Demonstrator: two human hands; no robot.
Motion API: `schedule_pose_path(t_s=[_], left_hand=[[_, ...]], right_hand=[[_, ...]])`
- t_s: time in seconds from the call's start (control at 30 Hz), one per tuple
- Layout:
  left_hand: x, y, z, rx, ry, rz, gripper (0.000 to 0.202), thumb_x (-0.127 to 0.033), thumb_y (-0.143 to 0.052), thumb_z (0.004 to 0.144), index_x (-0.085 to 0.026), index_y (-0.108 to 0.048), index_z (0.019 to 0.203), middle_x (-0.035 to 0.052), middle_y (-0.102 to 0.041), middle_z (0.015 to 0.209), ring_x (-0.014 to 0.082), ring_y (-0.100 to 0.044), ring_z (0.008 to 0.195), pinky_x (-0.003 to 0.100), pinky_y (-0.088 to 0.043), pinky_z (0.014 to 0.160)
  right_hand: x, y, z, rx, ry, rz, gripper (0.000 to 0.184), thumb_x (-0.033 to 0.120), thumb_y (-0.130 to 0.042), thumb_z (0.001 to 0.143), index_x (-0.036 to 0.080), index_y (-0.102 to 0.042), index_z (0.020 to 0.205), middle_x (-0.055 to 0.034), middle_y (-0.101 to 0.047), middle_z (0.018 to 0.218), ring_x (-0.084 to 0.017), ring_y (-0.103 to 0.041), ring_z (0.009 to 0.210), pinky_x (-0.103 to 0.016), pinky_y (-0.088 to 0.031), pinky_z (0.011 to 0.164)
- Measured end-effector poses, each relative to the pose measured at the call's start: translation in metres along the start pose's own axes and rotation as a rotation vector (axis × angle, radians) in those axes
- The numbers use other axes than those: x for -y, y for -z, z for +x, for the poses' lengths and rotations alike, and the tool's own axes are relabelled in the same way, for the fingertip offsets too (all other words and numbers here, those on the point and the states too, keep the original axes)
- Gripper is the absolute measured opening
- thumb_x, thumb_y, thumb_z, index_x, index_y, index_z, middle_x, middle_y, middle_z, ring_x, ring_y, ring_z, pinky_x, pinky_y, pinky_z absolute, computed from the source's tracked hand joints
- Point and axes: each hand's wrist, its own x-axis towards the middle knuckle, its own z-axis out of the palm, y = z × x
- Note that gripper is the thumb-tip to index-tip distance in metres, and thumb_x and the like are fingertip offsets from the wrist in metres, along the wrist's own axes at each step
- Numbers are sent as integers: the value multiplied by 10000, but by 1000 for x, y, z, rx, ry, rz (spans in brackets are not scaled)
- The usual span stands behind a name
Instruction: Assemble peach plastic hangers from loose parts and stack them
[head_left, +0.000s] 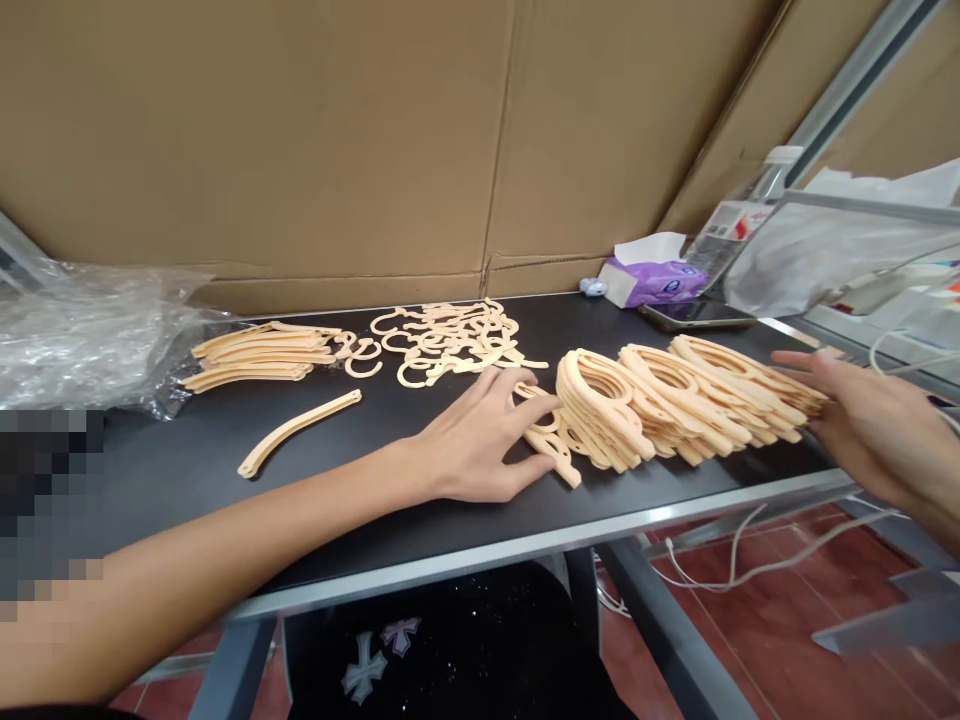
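Observation:
My left hand (480,435) lies on the black table (375,490), fingers stretched out and touching the near end of a long leaning row of tan ring-shaped flat pieces (675,400). My right hand (870,420) rests with straight fingers against the far right end of that row. Neither hand grips anything. One curved tan strip (296,432) lies alone to the left. Behind it sits a stack of similar curved strips (259,355), and a loose heap of tan hook-shaped pieces (450,340) lies at the table's middle back.
Crumpled clear plastic (90,330) covers the left back corner. A purple tissue pack (652,280), a phone (697,315) and a plastic bottle (739,215) stand at the back right. Cardboard (375,140) walls the rear. White cables (750,560) hang below the right edge.

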Motion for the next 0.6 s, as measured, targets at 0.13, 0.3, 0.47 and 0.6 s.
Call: schedule_pose_path(t_s=[0.13, 0.3, 0.47, 0.6], left_hand=[[-2, -3, 12, 103, 80, -79, 903, -714, -624, 848, -350, -282, 1600, 164, -128, 1683, 442, -104, 1556, 674, -296, 1197], [-11, -7, 31, 214, 109, -129, 944, -819, -564, 815, -467, -184, 1605, 27, 72, 1734, 481, 85, 1560, 728, -158, 1220], [-16, -11, 38, 219, 117, -96, 891, -778, -587, 831, -474, -237, 1592, 6, 54, 1738, 476, 61, 1563, 722, -135, 1228], [-19, -13, 41, 205, 142, -85, 881, -747, -609, 826, -468, -262, 1586, 5, 51, 1737, 488, 38, 1561, 723, -128, 1229]], right_hand=[[-3, -3, -1, -59, 33, 52, 224, 211, -522, 967, 187, -716, 859, -61, -694, 748, -117, -637, 617, -111, -539, 571], [-13, -3, 5, -194, 79, 93, 161, 201, -635, 900, 173, -756, 797, -53, -702, 788, -97, -610, 636, -84, -491, 512], [-11, -8, 4, -181, 47, 178, 170, 146, -630, 873, 136, -757, 760, -81, -702, 777, -109, -628, 646, -104, -531, 544], [-8, -16, 1, -242, 46, 253, 120, 97, -658, 809, 115, -742, 724, -83, -696, 793, -110, -640, 660, -113, -544, 550]])
